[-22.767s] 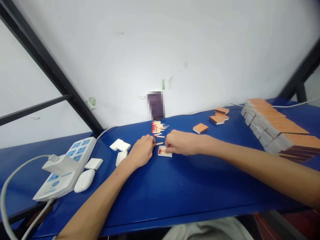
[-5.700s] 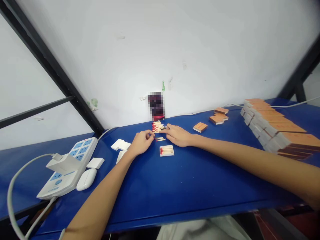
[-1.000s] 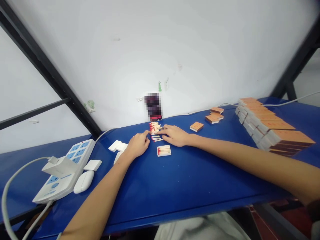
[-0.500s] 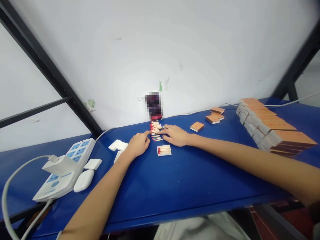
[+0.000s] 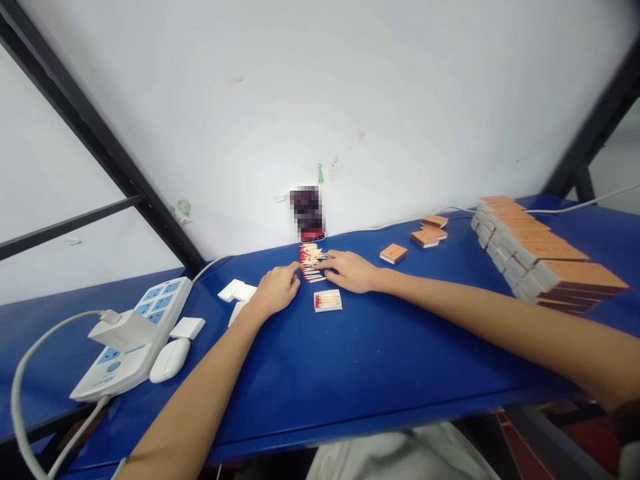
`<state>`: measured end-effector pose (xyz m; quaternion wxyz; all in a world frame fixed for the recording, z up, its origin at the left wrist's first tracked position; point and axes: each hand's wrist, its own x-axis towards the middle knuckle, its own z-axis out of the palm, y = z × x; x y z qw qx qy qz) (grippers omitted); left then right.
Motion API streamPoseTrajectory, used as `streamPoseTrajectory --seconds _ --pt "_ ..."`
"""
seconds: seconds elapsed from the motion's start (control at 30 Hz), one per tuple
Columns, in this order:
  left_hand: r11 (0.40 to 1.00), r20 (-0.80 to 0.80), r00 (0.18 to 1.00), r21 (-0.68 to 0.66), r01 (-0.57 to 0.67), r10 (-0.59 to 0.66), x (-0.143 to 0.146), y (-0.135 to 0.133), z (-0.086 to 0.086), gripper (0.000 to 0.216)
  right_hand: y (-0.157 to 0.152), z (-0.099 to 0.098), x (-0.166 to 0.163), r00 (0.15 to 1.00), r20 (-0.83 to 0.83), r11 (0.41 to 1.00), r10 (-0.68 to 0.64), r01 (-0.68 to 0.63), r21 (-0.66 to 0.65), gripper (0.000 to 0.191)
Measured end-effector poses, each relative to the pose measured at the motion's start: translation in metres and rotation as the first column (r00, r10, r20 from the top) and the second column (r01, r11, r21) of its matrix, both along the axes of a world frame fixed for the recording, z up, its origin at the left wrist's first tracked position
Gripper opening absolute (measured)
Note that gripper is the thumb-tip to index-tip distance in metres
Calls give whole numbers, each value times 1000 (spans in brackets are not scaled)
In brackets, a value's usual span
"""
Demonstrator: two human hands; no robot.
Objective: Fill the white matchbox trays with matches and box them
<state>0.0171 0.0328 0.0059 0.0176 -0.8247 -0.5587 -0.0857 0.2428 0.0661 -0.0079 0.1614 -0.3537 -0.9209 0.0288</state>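
Note:
Loose matches point(image 5: 314, 275) with red heads lie in a heap on the blue tabletop, their heads mostly to the left. My left hand point(image 5: 279, 288) rests at the head side of the heap. Its index finger is stretched out, touching the red heads, while the other fingers curl underneath and are partly hidden. From the right, my right hand point(image 5: 349, 271) has its fingers spread over the bare stick ends, thumb apart from the index finger. Just nearer than the heap sits a white matchbox tray point(image 5: 329, 309) with several matches in it.
White matchbox trays point(image 5: 243, 292) lie left of my left hand. Farther left are a power strip point(image 5: 135, 347) and a white earbud case point(image 5: 170, 361). Orange matchboxes point(image 5: 393, 253) lie to the right, beside a long stacked row of matchboxes point(image 5: 545, 257). A phone point(image 5: 308, 213) leans against the wall.
Both hands stay at the match heap almost unmoved. The whole view has shifted very slightly; nothing was picked up or let go.

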Motion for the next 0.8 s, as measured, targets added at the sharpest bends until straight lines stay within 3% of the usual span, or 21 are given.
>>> streamPoseTrajectory --seconds 0.3,0.53,0.8 --pt "1000 32 999 22 21 -22 0 0 -3 32 -2 1 0 1000 -5 1000 -8 8 3 41" --pt "999 58 998 25 37 -38 2 -1 -2 32 -4 1 -2 990 -33 991 -134 135 9 39" --pt "998 79 996 44 47 -51 3 -3 -1 30 -3 0 -2 993 -43 994 -114 114 -2 37"
